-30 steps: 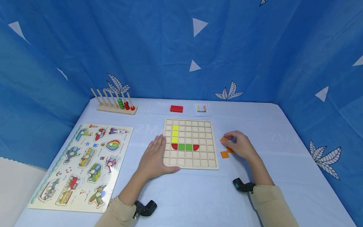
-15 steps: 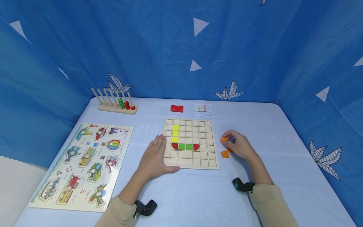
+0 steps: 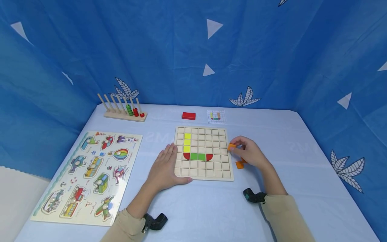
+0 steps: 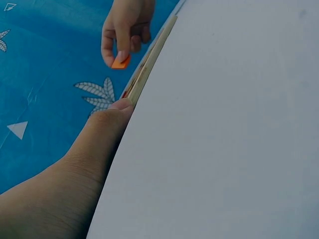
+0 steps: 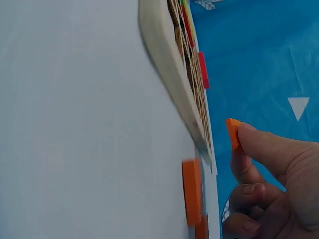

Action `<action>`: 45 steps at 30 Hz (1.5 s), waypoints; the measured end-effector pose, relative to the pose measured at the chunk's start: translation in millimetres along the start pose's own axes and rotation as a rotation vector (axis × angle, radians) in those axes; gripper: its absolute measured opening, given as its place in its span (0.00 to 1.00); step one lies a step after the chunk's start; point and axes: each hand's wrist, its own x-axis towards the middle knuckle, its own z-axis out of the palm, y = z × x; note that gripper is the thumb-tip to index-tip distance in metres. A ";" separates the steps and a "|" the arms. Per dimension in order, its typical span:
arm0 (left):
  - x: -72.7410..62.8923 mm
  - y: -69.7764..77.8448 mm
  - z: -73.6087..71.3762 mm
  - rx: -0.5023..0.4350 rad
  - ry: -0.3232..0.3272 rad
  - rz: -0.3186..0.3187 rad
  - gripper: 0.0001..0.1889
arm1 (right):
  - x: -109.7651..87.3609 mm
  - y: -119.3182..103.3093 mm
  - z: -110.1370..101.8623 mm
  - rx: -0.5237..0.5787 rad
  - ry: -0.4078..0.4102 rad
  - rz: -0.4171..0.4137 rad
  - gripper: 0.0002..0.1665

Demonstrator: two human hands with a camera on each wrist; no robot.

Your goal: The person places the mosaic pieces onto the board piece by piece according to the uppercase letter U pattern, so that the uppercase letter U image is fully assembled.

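My right hand (image 3: pixel 248 152) pinches an orange square tile (image 5: pixel 233 132) between thumb and fingers, raised by the right edge of the wooden grid board (image 3: pixel 202 170). On the table below that hand lie more orange tiles (image 3: pixel 239 165), partly covered by it in the head view. My left hand (image 3: pixel 163 168) lies flat against the board's left edge, fingers straight and thumb along the front corner. Set in the grid are a column of yellow tiles (image 3: pixel 187 142) and, below it, a row of two green tiles (image 3: pixel 198 156) between two red rounded pieces (image 3: pixel 209 157).
Behind the board are a red block (image 3: pixel 188 116) and a small pattern card (image 3: pixel 216 116). A bead-and-peg counting stand (image 3: pixel 125 116) is at the back left. The picture puzzle board (image 3: pixel 87 178) covers the left of the table. Blue cloth (image 3: pixel 169 50) hangs behind.
My right hand has lifted the orange tile off the table and moved it left to the board's right edge. My left hand stays still.
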 end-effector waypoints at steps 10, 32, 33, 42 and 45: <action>-0.4 1.5 -1.1 -0.005 0.005 -0.003 0.70 | 12.9 -26.4 26.1 0.018 -0.050 -0.066 0.13; -1.0 3.3 -4.4 -0.004 0.000 0.002 0.70 | 21.3 -46.1 52.4 -0.014 -0.062 -0.014 0.10; -1.0 3.4 -4.4 -0.004 0.001 0.002 0.70 | 21.4 -46.2 52.8 -0.014 -0.062 -0.011 0.10; -0.7 2.3 -2.4 -0.006 0.003 0.002 0.70 | 20.6 -46.9 55.9 -0.025 -0.078 -0.030 0.09; -0.4 1.5 -1.7 -0.005 0.005 0.001 0.70 | 20.5 -47.3 57.0 -0.032 -0.081 -0.037 0.09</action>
